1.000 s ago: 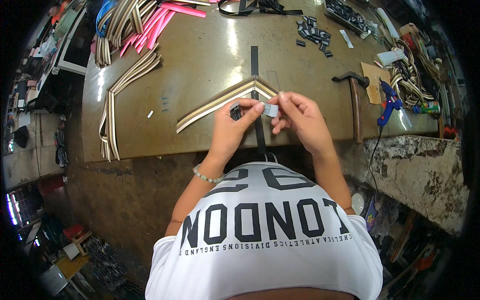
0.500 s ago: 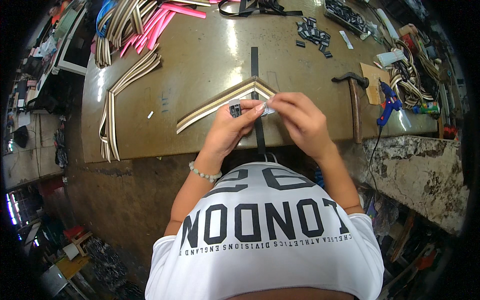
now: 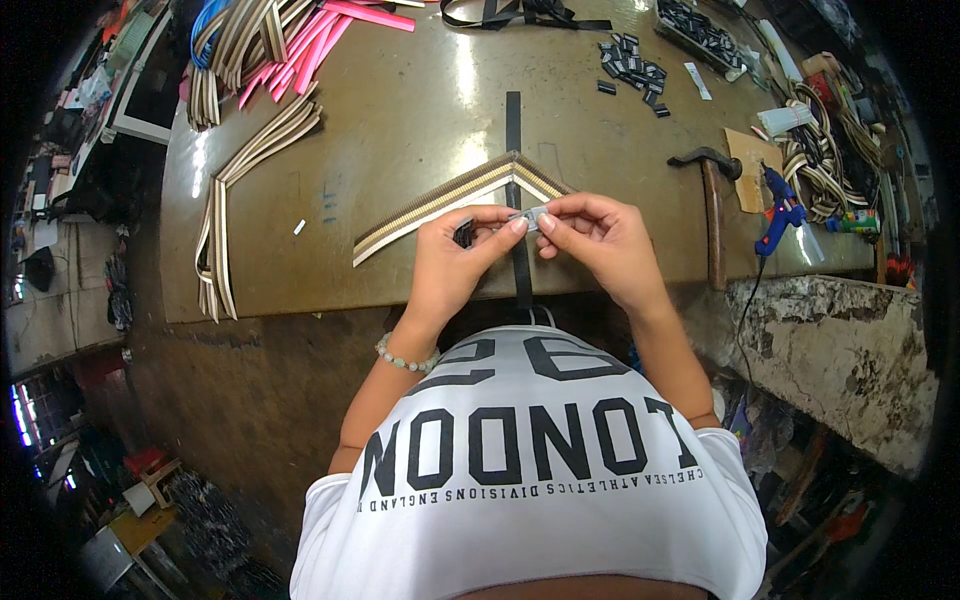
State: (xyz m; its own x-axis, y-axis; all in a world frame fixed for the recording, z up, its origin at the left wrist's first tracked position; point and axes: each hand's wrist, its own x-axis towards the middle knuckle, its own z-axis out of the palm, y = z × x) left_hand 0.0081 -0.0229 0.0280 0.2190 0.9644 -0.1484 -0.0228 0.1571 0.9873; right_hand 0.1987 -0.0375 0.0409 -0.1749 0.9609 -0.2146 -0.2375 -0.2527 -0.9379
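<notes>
Between the fingertips of both hands is a small grey, shiny piece point(image 3: 533, 216), too small to name for certain. My left hand point(image 3: 445, 255) pinches its left end with thumb and forefinger, and a small dark label-like piece point(image 3: 464, 233) is tucked in the same hand's curled fingers. From the other side, my right hand point(image 3: 608, 245) grips the grey piece between thumb and forefinger. Just beyond the hands, a beige, brown and white striped strap point(image 3: 425, 213) lies bent to a peak on the table. Its peak crosses a straight black strip point(image 3: 513, 125), partly hidden by my fingers.
A hammer point(image 3: 713, 225) and a blue glue gun point(image 3: 778, 215) lie at the right. Small black pieces point(image 3: 632, 68) are heaped at the far right near a filled tray point(image 3: 700, 40). Striped straps point(image 3: 225, 215) and pink strips point(image 3: 325, 45) occupy the left.
My right hand has turned, its thumb now pressing the grey piece beside my left fingertips. The dark label-like piece has sunk lower into my left fingers.
</notes>
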